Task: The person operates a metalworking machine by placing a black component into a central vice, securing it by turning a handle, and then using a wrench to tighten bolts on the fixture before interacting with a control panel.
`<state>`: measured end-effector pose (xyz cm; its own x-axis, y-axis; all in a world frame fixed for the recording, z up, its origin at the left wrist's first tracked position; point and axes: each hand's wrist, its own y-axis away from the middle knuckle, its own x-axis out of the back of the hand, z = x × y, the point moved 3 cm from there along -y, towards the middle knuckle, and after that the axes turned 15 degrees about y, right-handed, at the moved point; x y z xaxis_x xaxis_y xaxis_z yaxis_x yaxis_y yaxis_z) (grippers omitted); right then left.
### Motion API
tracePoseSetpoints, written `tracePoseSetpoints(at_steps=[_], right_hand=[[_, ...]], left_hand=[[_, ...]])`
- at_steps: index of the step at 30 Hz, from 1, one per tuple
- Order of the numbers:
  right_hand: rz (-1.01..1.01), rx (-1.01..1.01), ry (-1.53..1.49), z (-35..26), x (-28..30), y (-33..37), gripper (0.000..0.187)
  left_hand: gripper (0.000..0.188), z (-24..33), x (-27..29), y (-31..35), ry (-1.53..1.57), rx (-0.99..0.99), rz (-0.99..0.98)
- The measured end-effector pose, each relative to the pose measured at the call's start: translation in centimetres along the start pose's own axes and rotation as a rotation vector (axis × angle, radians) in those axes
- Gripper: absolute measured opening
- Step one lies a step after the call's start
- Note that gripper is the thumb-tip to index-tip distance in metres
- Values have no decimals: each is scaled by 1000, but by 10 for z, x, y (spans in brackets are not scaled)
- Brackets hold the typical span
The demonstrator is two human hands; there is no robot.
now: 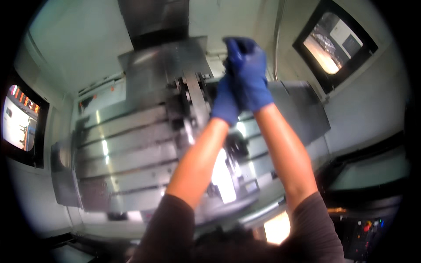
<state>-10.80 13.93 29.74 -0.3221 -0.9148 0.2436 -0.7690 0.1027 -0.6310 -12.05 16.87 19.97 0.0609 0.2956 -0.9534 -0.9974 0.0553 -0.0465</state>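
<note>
Both my hands wear blue gloves and are raised close together above a slotted metal machine table (136, 153). My right hand (251, 70) is closed, its fingers curled over at the top. What it grips, if anything, is hidden. Tucked against it, lower and to its left, is my left hand (226, 101); its fingers are covered by the right hand and blurred. Just left of the hands, a long metal bar-like fixture (197, 98) runs across the table, with dark clamp-like parts along it.
Pale enclosure walls surround the table, with a dark-framed window (335, 44) at upper right and another window (19, 118) at left. A dark column (155, 19) stands at the back above a sheet-metal cover (162, 63). A control panel (366, 230) with a red button is at lower right.
</note>
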Motion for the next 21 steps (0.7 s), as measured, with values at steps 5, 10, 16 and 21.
tracePoseSetpoints(at_steps=[5,10,16,21], right_hand=[[-90,-5,-14,-27,-4,46,21],[-28,273,88,-64,82,165,28],[-19,50,-182,-41,69,123,22],[-38,-52,-174,-52,73,127,26]], left_hand=[[33,10,54,24,-63,4,76],[24,-21,29,134,-576,-104,-163],[19,-25,22,90,-840,-293,-223],[18,-15,13,104,-971,-393,-204]])
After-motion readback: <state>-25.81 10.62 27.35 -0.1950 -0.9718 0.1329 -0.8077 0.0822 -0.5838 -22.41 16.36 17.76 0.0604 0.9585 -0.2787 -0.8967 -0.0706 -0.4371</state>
